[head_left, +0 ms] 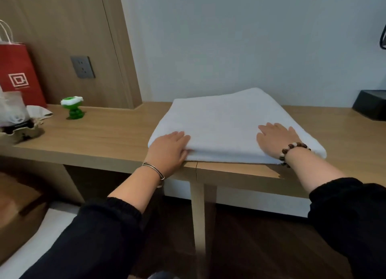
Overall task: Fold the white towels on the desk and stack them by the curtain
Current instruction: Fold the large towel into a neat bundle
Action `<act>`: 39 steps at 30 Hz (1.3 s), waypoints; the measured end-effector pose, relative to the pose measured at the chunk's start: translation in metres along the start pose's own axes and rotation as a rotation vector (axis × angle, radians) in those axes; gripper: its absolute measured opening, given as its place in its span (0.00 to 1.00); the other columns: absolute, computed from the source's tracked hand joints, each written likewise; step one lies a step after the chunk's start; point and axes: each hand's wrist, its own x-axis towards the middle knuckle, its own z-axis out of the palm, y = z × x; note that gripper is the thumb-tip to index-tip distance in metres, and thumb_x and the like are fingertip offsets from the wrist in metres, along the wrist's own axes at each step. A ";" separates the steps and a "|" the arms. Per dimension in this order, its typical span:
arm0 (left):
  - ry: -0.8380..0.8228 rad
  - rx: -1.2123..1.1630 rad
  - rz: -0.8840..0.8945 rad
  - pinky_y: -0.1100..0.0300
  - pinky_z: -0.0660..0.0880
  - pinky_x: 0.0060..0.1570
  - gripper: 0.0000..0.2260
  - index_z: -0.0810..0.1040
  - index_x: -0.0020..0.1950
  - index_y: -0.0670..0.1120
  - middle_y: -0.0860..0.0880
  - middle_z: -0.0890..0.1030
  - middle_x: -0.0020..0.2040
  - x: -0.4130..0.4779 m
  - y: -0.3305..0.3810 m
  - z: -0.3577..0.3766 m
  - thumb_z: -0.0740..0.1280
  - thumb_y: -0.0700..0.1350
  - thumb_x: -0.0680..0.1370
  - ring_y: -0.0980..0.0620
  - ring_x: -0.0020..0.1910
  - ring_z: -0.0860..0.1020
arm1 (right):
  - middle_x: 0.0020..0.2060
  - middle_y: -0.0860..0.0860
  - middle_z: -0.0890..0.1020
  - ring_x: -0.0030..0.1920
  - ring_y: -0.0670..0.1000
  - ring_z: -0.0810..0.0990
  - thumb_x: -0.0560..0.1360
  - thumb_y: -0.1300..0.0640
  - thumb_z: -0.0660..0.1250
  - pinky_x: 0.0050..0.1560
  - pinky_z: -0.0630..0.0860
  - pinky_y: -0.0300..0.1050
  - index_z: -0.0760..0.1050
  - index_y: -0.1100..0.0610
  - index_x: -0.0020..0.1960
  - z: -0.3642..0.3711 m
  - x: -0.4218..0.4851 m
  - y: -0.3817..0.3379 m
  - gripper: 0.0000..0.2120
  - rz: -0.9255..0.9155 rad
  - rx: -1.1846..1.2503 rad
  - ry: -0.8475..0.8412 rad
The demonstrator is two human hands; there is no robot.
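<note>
we're pressing folded white towel on bench, left hand flat on near corner, right hand flat, fingers spread

- The folded towel lies on the desk, its near edge along the desk's front edge.
- The left hand rests on the towel's near left corner; the right hand lies flat on its near right part.
- Well left of the towel stands a figurine, a wall socket behind it.
- Farther left, a paper bag stands at the back; before it sits what may be a tray of oddments.
- A box sits at the desk's far right.
</note>
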 end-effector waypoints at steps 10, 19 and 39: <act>-0.052 0.276 -0.073 0.59 0.65 0.35 0.10 0.77 0.50 0.49 0.49 0.80 0.45 -0.014 0.006 -0.015 0.60 0.41 0.72 0.45 0.46 0.78 | 0.72 0.51 0.64 0.72 0.53 0.58 0.79 0.59 0.45 0.72 0.49 0.60 0.62 0.53 0.72 -0.003 -0.012 -0.001 0.23 0.062 -0.077 0.058; -0.037 0.202 0.147 0.58 0.57 0.33 0.06 0.71 0.44 0.49 0.48 0.75 0.40 -0.017 0.080 -0.028 0.57 0.50 0.76 0.46 0.43 0.75 | 0.70 0.54 0.66 0.70 0.59 0.62 0.79 0.43 0.45 0.68 0.53 0.67 0.64 0.53 0.70 -0.010 -0.024 -0.051 0.24 0.120 0.096 -0.132; -0.233 0.005 -0.140 0.58 0.66 0.39 0.15 0.65 0.33 0.45 0.46 0.73 0.38 0.044 0.098 -0.035 0.55 0.50 0.78 0.46 0.39 0.69 | 0.77 0.51 0.46 0.76 0.55 0.45 0.79 0.37 0.49 0.71 0.48 0.65 0.49 0.50 0.76 -0.014 -0.022 0.024 0.31 0.088 -0.256 0.043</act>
